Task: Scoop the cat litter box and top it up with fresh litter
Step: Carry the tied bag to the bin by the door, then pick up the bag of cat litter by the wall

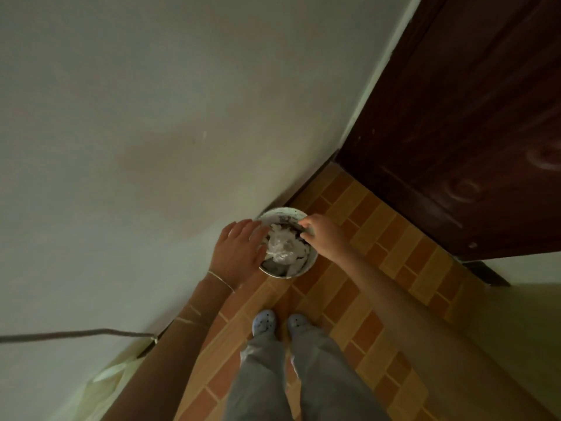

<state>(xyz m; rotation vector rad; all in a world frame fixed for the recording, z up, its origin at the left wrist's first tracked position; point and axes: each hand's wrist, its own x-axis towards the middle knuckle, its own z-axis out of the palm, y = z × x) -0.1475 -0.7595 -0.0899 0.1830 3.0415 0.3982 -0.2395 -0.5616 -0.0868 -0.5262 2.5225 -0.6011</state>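
Observation:
A round white bucket (299,270) stands on the tiled floor against the wall, near the corner by the door. Crumpled white and clear plastic waste (280,246) fills it. My left hand (238,253) hovers over the bucket's left rim with fingers straight and spread, holding nothing. Over the bucket's far right rim, my right hand (323,235) has its fingers curled down; whether they pinch anything I cannot tell. No litter box and no scoop are in view.
A pale wall (136,132) runs along the left. A dark brown wooden door (455,117) closes the far end. Orange brick-pattern floor tiles (379,238) lie between. My feet in light blue clogs (280,322) stand just before the bucket. A grey cord (76,333) crosses the wall lower left.

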